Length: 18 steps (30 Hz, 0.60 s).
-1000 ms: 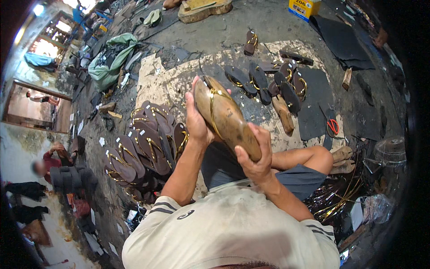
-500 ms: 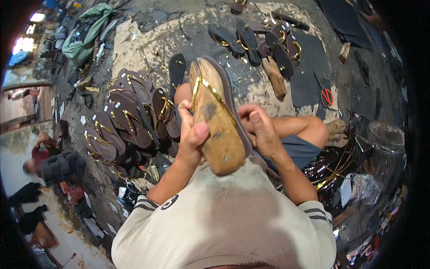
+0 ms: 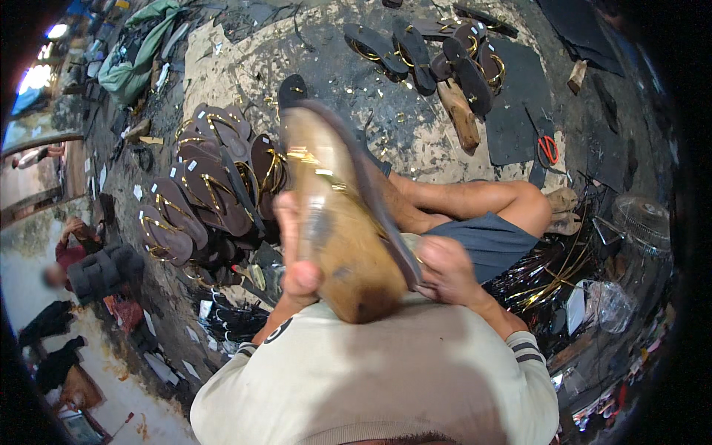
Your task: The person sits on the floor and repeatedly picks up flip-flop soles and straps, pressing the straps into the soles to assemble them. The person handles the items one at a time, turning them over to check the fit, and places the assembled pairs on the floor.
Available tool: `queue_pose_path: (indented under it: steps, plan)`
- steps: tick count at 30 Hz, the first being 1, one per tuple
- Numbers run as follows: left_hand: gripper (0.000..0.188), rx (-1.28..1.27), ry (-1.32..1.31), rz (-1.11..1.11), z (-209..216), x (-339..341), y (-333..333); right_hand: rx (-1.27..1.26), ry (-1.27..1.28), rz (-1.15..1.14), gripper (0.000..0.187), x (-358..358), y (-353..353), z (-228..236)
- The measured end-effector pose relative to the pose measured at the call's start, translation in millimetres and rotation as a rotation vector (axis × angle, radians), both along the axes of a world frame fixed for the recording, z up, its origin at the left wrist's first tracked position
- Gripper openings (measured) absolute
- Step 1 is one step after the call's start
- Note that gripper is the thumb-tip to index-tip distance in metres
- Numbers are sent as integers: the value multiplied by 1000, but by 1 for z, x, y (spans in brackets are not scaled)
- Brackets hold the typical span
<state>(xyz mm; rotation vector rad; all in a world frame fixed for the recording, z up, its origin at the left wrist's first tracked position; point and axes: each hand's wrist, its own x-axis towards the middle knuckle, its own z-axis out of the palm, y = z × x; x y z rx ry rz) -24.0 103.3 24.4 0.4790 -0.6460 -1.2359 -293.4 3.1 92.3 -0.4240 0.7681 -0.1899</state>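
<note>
"Since we list by place first: one wooden last, raised before the pale shirt, toe end pointing away. Grip?"

"Left hand: wrapped about its left side, holding the wood, thumb toward the upper face. Right hand: fingers curled at the right edge, near the heel; we cannot tell whether they pinch anything there."

"Fittings?"

"Gold strap, shiny, slanting across the forepart. Brown sole, along the right side, against the wood. Blur hides finer detail from us."

"Handling, as we judge it?"

"Last: solid, stiff, fairly heavy, worn smooth, so apt to slip; not fragile. Sole: light, flexible. Strap: thin, soft, easily scuffed."

"Where should we take hold?"

"Around the thick heel block, palm to the side, thumb on bare wood; sole steadied by its rim, strap kept free of pressure"
</note>
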Motion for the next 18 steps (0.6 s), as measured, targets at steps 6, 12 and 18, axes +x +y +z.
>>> queue_pose_path:
  steps: [6, 12, 18]
  plan:
    - [105, 293, -419, 144, 87, -27, -43, -610, -16, -165, 56, -7, -36, -45]
    - [130, 253, -979, -144, 120, -60, -78, -557, -197, -67, 77, 48, -113, -8]
    - [71, 629, -166, -188, 80, -41, -71, -352, -371, -325, 68, 46, -91, -28]
